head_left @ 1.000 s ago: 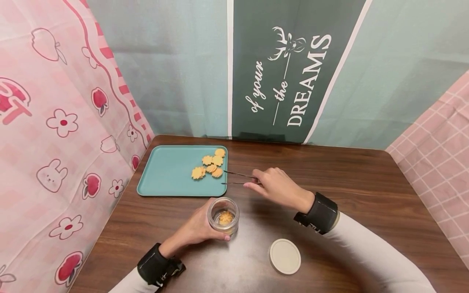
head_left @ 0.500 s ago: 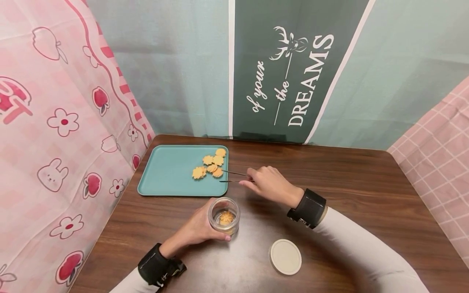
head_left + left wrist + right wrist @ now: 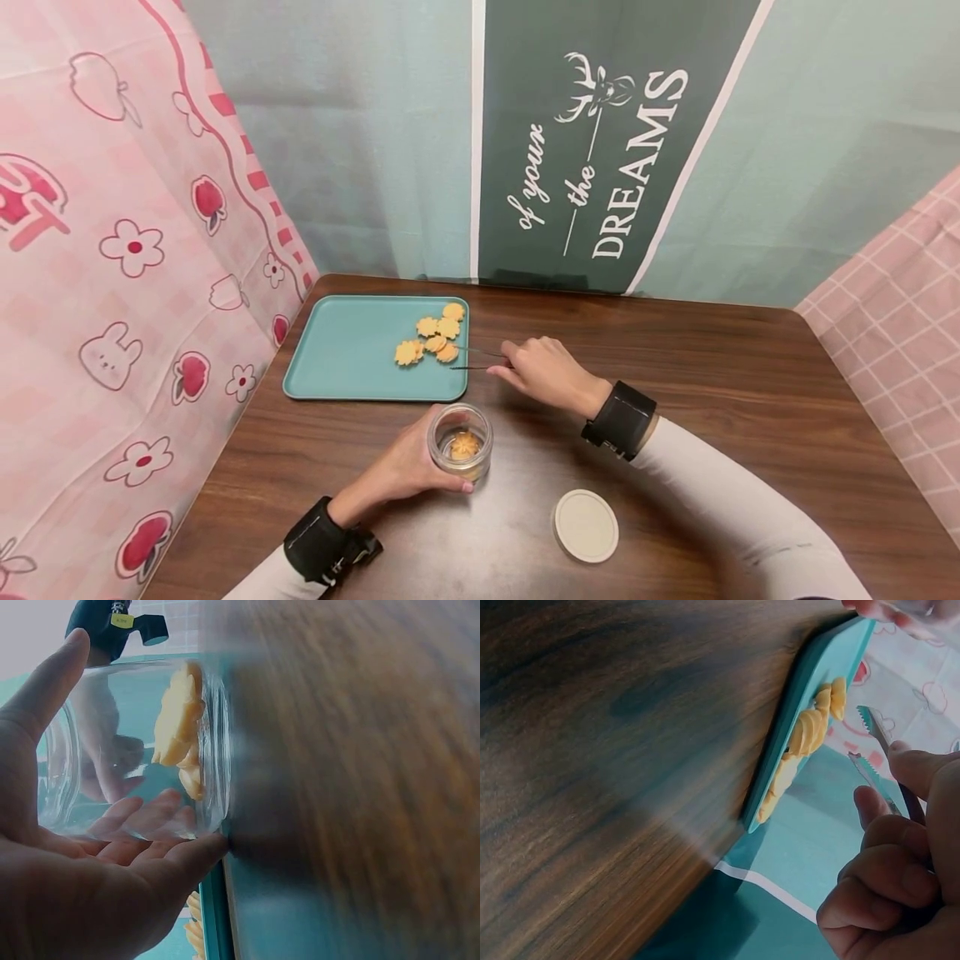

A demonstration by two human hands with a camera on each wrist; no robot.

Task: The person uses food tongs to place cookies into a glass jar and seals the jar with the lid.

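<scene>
My left hand (image 3: 411, 460) curls round a clear glass jar (image 3: 482, 454), which stands upright on the table below the tray. Inside the jar lie a few flower-shaped cookies (image 3: 178, 716) at its bottom. The right hand (image 3: 551, 373) grips metal tongs (image 3: 476, 368) with serrated tips (image 3: 868, 720). Their two arms stand apart, with nothing between them. In the head view the tips reach over the right edge of the teal tray (image 3: 345, 350), close beside the piled cookies (image 3: 437, 343).
A round cream lid (image 3: 587, 526) lies on the brown wooden table (image 3: 675, 367), right of the jar. Behind the table hangs a green and teal curtain (image 3: 375, 150). Pink patterned cloth (image 3: 135, 333) covers the left side.
The right hand has moved left, bringing the tong tips further over the tray toward the cookies. The left hand and the jar stay in place.
</scene>
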